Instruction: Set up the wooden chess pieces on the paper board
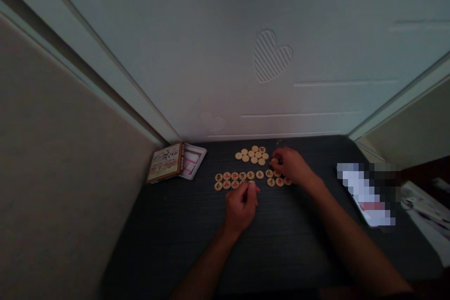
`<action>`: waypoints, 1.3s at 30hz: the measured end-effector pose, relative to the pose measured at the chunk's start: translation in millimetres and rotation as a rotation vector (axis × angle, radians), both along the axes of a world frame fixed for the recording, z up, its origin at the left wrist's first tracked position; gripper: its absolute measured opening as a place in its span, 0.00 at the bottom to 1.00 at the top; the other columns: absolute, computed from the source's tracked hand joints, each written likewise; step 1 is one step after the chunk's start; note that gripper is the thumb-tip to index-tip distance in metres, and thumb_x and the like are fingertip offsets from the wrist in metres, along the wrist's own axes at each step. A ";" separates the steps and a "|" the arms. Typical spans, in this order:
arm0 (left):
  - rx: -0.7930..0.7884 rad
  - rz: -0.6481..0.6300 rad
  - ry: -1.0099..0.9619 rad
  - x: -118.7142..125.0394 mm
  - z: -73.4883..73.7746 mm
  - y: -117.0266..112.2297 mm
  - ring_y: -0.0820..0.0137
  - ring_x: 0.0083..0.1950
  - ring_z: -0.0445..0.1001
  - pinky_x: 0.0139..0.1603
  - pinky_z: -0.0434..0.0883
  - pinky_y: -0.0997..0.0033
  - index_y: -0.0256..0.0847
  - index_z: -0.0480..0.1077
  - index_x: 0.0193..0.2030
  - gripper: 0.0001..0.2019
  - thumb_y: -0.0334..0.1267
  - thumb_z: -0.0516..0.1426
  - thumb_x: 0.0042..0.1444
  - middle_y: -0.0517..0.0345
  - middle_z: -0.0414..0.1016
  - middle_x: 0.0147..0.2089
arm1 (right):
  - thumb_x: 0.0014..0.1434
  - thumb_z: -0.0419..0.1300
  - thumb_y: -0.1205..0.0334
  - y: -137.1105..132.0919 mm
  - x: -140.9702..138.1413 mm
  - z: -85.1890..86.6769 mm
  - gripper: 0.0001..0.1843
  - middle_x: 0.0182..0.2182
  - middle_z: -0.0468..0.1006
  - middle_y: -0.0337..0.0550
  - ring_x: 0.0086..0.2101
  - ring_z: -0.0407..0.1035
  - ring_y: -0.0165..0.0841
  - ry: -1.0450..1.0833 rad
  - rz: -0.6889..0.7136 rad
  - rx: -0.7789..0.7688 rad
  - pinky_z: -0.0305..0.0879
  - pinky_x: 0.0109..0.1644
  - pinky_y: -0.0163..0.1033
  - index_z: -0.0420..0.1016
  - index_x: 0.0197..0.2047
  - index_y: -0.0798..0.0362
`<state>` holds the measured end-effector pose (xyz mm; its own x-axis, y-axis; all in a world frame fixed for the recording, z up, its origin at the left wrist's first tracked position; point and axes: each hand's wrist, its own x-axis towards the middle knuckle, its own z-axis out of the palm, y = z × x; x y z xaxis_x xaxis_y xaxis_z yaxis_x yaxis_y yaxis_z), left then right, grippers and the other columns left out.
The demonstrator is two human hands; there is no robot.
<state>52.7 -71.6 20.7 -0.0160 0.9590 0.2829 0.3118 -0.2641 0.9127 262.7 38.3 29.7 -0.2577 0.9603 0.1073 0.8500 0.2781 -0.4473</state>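
Two arms, bare from frame edge to fingertips. Left forearm (213, 255) slim, tapers to a narrow wrist. Right forearm (346, 229) same build, longer stretch visible. Left grip (242, 208), right grip (292, 166): ungloved hands, rounded knuckles; nails too dim, blurred.

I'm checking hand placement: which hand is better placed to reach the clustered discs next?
Probably the right hand: it is close beside the clustered discs, while the left hand is farther off at the front row.

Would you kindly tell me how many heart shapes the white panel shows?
2: a large heart high, right of centre, and a smaller, fainter heart lower and further left. Neither is hidden.
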 end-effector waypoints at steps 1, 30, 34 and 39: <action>0.002 0.000 0.002 -0.3 -0.2 0.2 0.76 0.19 0.68 0.23 0.65 0.78 0.40 0.72 0.31 0.16 0.41 0.51 0.70 0.65 0.67 0.19 | 0.59 0.65 0.61 0.8 -0.4 1.0 0.08 0.36 0.81 0.46 0.34 0.75 0.35 0.003 -0.005 0.004 0.68 0.41 0.39 0.81 0.42 0.53; -0.093 -0.218 0.018 7.6 -6.0 -3.6 0.77 0.22 0.69 0.25 0.65 0.80 0.41 0.73 0.43 0.08 0.39 0.63 0.59 0.67 0.72 0.23 | 0.60 0.69 0.54 -128.6 -29.7 -24.5 0.14 0.39 0.82 0.41 0.38 0.79 0.34 1.079 -0.092 -0.283 0.77 0.44 0.37 0.75 0.47 0.47; -0.145 -0.250 0.024 6.1 -8.1 -3.4 0.76 0.24 0.70 0.26 0.66 0.79 0.41 0.73 0.44 0.09 0.41 0.63 0.60 0.66 0.73 0.25 | 0.64 0.65 0.56 -128.7 -24.8 -21.1 0.10 0.43 0.83 0.43 0.43 0.79 0.36 0.859 0.014 -0.131 0.76 0.48 0.40 0.80 0.49 0.45; -0.195 -0.268 -0.005 5.8 -8.5 -1.4 0.74 0.27 0.74 0.29 0.69 0.78 0.42 0.74 0.44 0.09 0.43 0.63 0.61 0.64 0.76 0.27 | 0.68 0.59 0.58 -128.7 -22.6 -20.6 0.12 0.47 0.84 0.45 0.46 0.79 0.38 0.763 0.033 -0.038 0.76 0.52 0.43 0.80 0.52 0.45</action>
